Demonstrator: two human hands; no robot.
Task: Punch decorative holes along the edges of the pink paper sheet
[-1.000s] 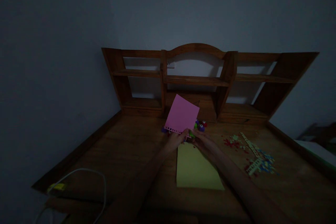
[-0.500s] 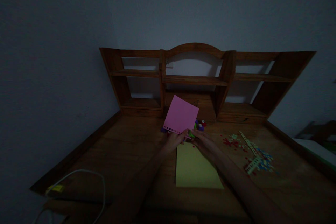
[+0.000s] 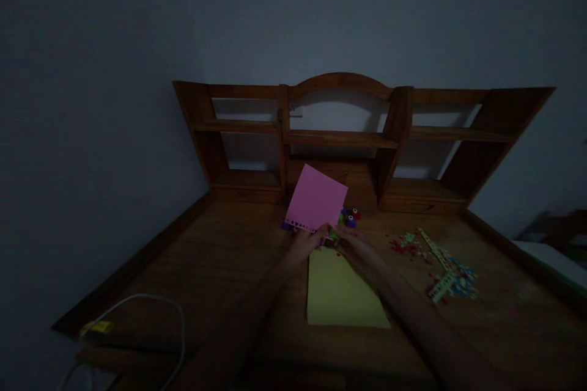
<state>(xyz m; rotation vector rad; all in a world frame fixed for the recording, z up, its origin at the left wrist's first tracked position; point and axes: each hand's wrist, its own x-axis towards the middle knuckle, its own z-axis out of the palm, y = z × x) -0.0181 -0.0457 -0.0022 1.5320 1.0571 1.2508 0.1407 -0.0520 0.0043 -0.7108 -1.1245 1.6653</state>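
"Pink paper (image 3: 318, 198), held up over the bench (image 3: 202, 256)! Who has it?"

"The left hand (image 3: 302, 247) does. Its grip is pinched on the low edge, near the right corner."

"And the right hand (image 3: 360, 245)?"

"Its grip is closed round a little green thing (image 3: 333, 234). I think it's a hole punch, but it's dim here and most of it is hidden."

"Why a hole punch?"

"Look at the low edge. It has a row of small holes, and the green thing is right by the end of that row. So I'd guess this is the hole-making step, with that side nearly done."

"What does the next move need?"

"I'd say a straight edge, a steady left hand and a good squeeze from the right. If the paper slips, a hole could come out crooked."

"What else is there?"

"A yellow sheet (image 3: 346, 293) lies flat below the hands. A purple thing (image 3: 351, 221) with a white spot sits behind. Off to the right are red bits (image 3: 402, 248) and pale strips (image 3: 443, 287)."
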